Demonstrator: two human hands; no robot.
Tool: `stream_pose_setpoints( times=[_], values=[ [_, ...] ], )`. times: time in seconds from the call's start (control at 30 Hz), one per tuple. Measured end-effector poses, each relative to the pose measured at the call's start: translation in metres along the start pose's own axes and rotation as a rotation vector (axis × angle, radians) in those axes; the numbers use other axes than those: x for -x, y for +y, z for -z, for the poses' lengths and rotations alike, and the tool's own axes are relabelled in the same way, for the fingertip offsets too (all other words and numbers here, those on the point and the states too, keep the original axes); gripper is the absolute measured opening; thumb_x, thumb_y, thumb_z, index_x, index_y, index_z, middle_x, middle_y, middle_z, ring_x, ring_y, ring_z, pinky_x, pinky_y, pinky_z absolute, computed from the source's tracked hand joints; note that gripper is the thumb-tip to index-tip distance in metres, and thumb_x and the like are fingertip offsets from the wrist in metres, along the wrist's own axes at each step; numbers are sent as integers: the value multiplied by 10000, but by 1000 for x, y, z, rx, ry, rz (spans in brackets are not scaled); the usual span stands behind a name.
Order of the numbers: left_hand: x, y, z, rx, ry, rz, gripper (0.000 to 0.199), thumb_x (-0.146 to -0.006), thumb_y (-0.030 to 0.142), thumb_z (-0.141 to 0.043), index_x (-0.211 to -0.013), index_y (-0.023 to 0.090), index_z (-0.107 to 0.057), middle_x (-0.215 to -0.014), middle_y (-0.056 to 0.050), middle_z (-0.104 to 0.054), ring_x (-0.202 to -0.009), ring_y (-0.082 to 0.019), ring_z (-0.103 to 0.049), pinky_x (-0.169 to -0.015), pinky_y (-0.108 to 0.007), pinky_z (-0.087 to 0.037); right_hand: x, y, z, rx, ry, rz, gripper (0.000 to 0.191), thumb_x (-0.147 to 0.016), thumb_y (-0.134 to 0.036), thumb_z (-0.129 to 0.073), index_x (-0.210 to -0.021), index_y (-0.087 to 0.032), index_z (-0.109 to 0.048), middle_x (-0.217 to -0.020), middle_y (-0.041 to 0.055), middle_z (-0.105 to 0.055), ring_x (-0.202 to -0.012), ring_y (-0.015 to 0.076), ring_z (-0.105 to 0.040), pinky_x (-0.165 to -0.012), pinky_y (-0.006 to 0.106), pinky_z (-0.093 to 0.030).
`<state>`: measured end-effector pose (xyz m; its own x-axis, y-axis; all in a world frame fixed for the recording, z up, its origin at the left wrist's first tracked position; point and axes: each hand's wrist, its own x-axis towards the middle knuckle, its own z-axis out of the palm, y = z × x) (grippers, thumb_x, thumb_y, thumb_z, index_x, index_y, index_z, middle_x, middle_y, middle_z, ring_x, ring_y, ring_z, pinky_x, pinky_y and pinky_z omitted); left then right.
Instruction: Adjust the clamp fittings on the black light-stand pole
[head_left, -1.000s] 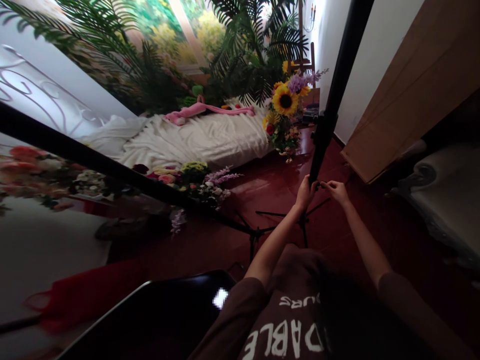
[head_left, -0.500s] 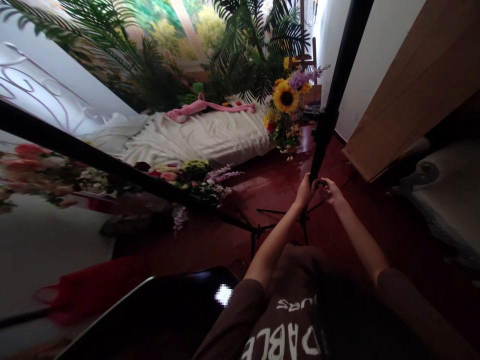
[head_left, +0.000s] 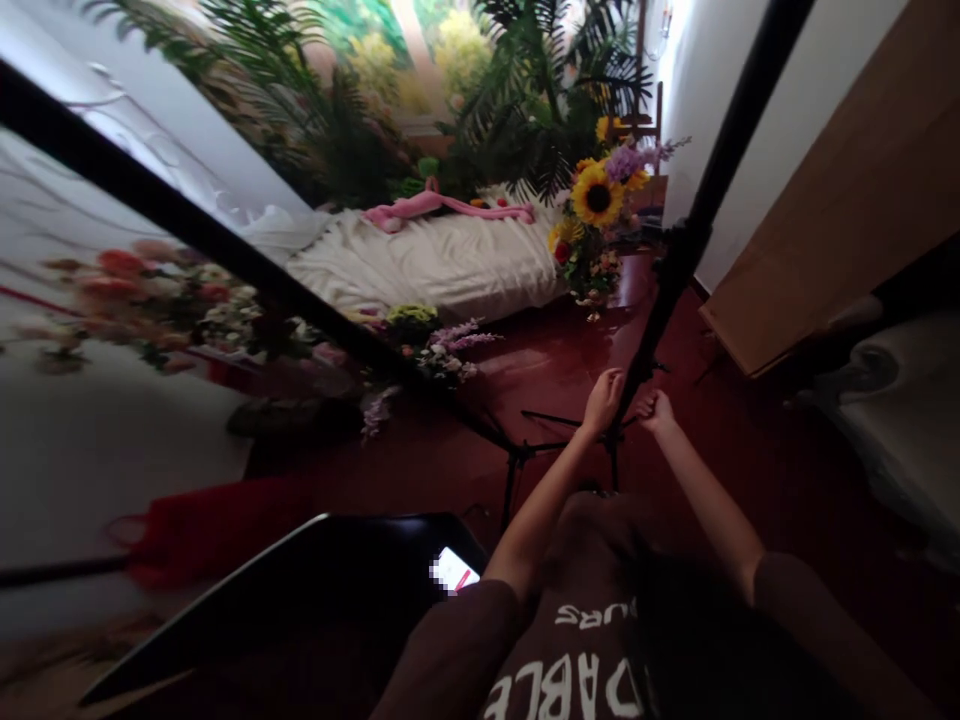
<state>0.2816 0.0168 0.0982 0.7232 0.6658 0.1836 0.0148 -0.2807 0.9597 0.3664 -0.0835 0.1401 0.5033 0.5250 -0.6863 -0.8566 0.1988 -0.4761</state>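
A slim black metal stand pole (head_left: 739,130) is being seen leaning, its long axis running from thin black tripod legs (head_left: 570,420) on the floor up to the upper right, alongside a white wall (head_left: 720,120). The left hand (head_left: 604,400) is being held up just beside the pole, with its fingers (head_left: 611,382) loosely curled and no pinch visible. The right hand (head_left: 656,410) is being held on the far side of the pole, very near it, with its fingers (head_left: 651,402) bunched towards the palm; whether either hand is touching the pole cannot be told. A second long black pole (head_left: 187,225) is being seen crossing the view from the upper left down to its own stand near the floor. Beyond the hands, a sunflower bouquet (head_left: 596,200) with purple sprays is being displayed; its container is hidden. A pink plush toy (head_left: 420,210) is lying on a rumpled white cloth (head_left: 427,270), with green palm fronds (head_left: 540,110) behind. Artificial pink and white flowers (head_left: 150,300) are being shown at left. A phone with a lit, blurred screen (head_left: 454,570) is resting on a flat black surface (head_left: 300,610), near the glossy red floor (head_left: 555,370).
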Motion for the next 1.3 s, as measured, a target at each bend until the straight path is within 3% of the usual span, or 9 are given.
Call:
stream_pose_setpoints(
  times=[0.1, 0.23, 0.37, 0.5, 0.6, 0.73, 1.07, 1.2, 1.3],
  values=[
    [35, -46, 37, 18, 340, 232, 527, -985, 567, -302, -1050, 144, -609, -1086, -133, -666, -1034, -188, -632, -995, -367, -470, -1, 45, -2, 61, -26, -128, 353, -801, -132, -378, -576, -217, -120, -356, -86, -227, -294, 53, -144, -311, 136, -173],
    [73, -83, 114, -38, 1002, 544, 526, -991, 564, -216, -962, 147, -536, -1037, -151, -603, -1035, -220, -603, -988, -427, -455, -2, 92, -29, 144, -121, -299, 362, -753, -98, -390, -591, -214, -89, -383, -90, -165, -320, 54, -125, -329, 133, -188],
    [80, -67, 196, -166, 1445, 427, 522, -973, 610, -265, -1034, 151, -507, -1132, -176, -561, -1128, -230, -548, -1052, -428, -399, 5, 125, -85, 213, -261, -490, 362, -796, -82, -396, -595, -223, -130, -428, -89, -193, -351, 60, -166, -338, 129, -218],
    [59, -22, 255, -140, 1271, 32, 575, -959, 658, -279, -1131, 165, -521, -1155, -133, -595, -1058, -170, -584, -996, -319, -450, 28, 148, -153, 249, -440, -699, 340, -898, -122, -431, -617, -227, -271, -505, -71, -325, -407, 63, -275, -354, 115, -271],
    [41, 5, 277, -172, 1050, -99, 586, -944, 683, -302, -1145, 190, -545, -1129, -98, -627, -1023, -152, -602, -968, -287, -463, 44, 158, -198, 188, -683, -834, 316, -992, -243, -407, -678, -223, -374, -554, -65, -377, -432, 68, -291, -347, 108, -270],
    [30, 13, 282, -206, 908, -36, 594, -880, 732, -411, -1071, 194, -574, -965, -78, -655, -906, -171, -622, -898, -302, -489, 47, 162, -233, 249, -886, -744, 397, -1011, -327, -421, -641, -221, -325, -528, -85, -318, -421, 56, -217, -361, 102, -258],
    [30, 10, 276, -217, 927, -66, 533, -905, 713, -384, -964, 214, -561, -803, -33, -600, -768, -157, -594, -779, -296, -501, 28, 150, -256, 585, -1015, -681, 444, -958, -307, -544, -618, -231, -269, -476, -121, -239, -397, 25, -140, -343, 118, -137],
    [29, 7, 278, -216, 927, -79, 503, -917, 681, -399, -1016, 220, -575, -825, -38, -610, -792, -163, -608, -779, -292, -497, 21, 149, -260, 882, -1000, -385, 434, -840, -364, -682, -662, -241, -306, -478, -135, -232, -385, 29, -148, -343, 152, -110],
    [28, 5, 277, -223, 931, -83, 515, -918, 670, -413, -1081, 213, -584, -867, -55, -633, -812, -174, -623, -780, -303, -505, 19, 144, -258, 1090, -1073, 210, 451, -731, -392, -765, -665, -233, -348, -520, -110, -313, -439, 47, -235, -397, 175, -178]
  ],
)
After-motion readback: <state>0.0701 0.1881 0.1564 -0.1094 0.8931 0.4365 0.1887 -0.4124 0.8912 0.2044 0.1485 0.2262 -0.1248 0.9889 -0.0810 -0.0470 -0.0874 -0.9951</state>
